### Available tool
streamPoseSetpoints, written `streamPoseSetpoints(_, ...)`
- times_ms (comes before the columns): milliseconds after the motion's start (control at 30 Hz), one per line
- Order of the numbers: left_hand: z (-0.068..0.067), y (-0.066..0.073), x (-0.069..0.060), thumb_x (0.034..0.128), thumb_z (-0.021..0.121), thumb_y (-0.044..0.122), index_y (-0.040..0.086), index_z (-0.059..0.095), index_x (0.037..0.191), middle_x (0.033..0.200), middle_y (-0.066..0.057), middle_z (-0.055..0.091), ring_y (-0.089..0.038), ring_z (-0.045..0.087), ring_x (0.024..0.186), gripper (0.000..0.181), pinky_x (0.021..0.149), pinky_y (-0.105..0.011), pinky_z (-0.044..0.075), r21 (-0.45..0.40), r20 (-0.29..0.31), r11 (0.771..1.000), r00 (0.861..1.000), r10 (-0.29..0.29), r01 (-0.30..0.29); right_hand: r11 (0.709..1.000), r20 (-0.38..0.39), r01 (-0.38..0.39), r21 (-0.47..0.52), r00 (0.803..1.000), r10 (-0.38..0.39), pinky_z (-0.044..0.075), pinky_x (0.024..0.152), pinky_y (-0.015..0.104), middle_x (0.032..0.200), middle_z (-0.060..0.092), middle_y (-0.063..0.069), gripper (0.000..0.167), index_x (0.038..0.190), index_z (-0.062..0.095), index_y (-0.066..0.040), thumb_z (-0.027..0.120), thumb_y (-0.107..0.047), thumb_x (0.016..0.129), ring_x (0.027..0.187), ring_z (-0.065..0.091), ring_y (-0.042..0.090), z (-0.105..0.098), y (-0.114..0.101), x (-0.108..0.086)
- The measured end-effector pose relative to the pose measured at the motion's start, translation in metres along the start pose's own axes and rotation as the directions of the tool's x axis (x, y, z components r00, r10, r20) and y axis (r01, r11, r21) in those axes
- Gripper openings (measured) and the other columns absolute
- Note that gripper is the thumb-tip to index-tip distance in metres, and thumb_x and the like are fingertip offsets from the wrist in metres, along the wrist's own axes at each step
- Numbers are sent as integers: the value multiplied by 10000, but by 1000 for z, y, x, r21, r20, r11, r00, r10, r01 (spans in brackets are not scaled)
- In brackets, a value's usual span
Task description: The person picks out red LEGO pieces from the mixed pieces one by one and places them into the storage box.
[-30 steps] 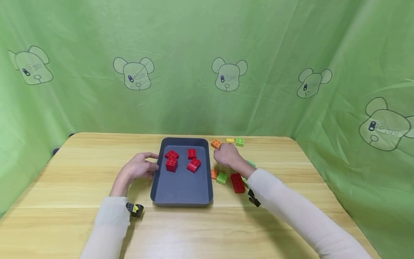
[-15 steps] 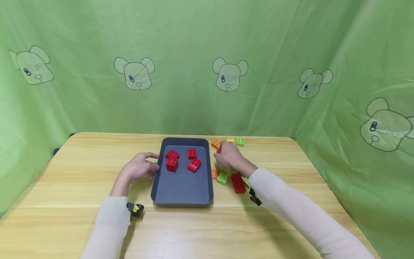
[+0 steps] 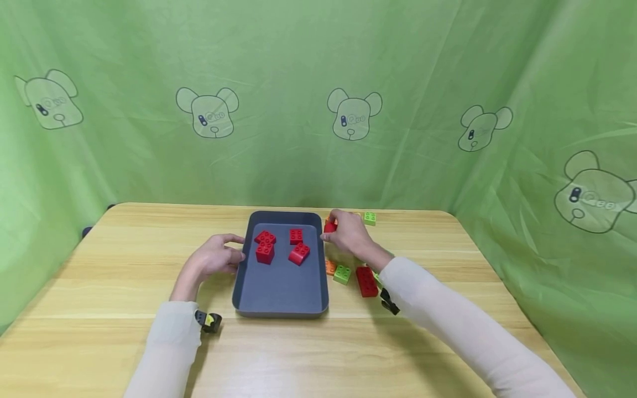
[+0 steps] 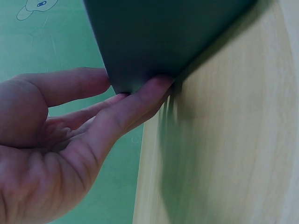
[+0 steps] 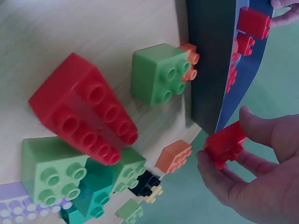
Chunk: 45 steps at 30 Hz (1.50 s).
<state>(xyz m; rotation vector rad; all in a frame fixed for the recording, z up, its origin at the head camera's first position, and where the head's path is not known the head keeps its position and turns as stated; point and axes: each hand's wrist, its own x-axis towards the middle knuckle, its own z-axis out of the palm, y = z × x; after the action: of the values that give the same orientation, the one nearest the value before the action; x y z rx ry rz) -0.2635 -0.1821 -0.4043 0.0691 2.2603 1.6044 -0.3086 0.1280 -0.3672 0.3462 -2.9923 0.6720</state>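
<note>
My right hand (image 3: 348,232) pinches a red toy brick (image 5: 225,143) between thumb and fingertips, just off the tray's right rim. In the right wrist view the brick is raised beside the tray wall. My left hand (image 3: 214,255) touches the left outer side of the dark grey tray (image 3: 281,293) with extended fingertips, seen closely in the left wrist view. Several red bricks (image 3: 265,252) lie inside the tray, towards its far half. Right of the tray, a long red brick (image 3: 366,282) lies on the table near a light green brick (image 3: 342,275).
An orange brick (image 5: 174,155), a black brick (image 5: 145,182), teal (image 5: 96,184) and light purple (image 5: 28,205) bricks lie about the tray's right side on the wooden table (image 3: 423,342). Another green brick (image 3: 370,218) sits by the back edge. A green curtain (image 3: 278,166) encloses the table.
My right hand has lifted the red brick from among the loose bricks and moved slightly left towards the tray rim. The left hand and tray stay in place.
</note>
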Motion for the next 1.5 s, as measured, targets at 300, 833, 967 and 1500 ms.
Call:
streamPoseSetpoints(300,0,1,1,972,548,-28,-92,358,1502,1365,-375,556,-448,641,1193,566,947,-434,618,14,-3,1000,1000,-3,3,997,70,25,71,997,-30,591,662,268,1060,706,146,347,1239,685,-13,749,-128,918,849,633,226,4,-29,-10)
streamPoseSetpoints(833,0,0,0,967,550,-29,-91,358,1504,1360,-373,561,-441,647,1183,573,943,-430,620,11,-4,1000,1000,0,0,976,112,216,23,970,-217,543,672,262,925,695,81,284,1117,684,-15,759,-46,845,790,595,183,24,-85,-28)
streamPoseSetpoints(967,-1,0,0,968,545,-36,-92,355,1504,1356,-375,561,-443,646,1183,571,945,-431,620,1,-1,1000,1000,-3,3,972,145,232,35,961,-235,547,682,245,945,701,72,319,1149,689,-32,780,-67,845,789,598,176,30,-99,-30)
streamPoseSetpoints(1500,-1,0,1,977,536,-39,-89,371,1494,1357,-367,569,-418,662,1174,546,925,-419,629,-9,1,1000,1000,-8,8,953,273,304,-6,917,-291,476,588,170,854,664,-6,223,1041,705,-91,760,-51,828,739,577,135,54,-123,-39)
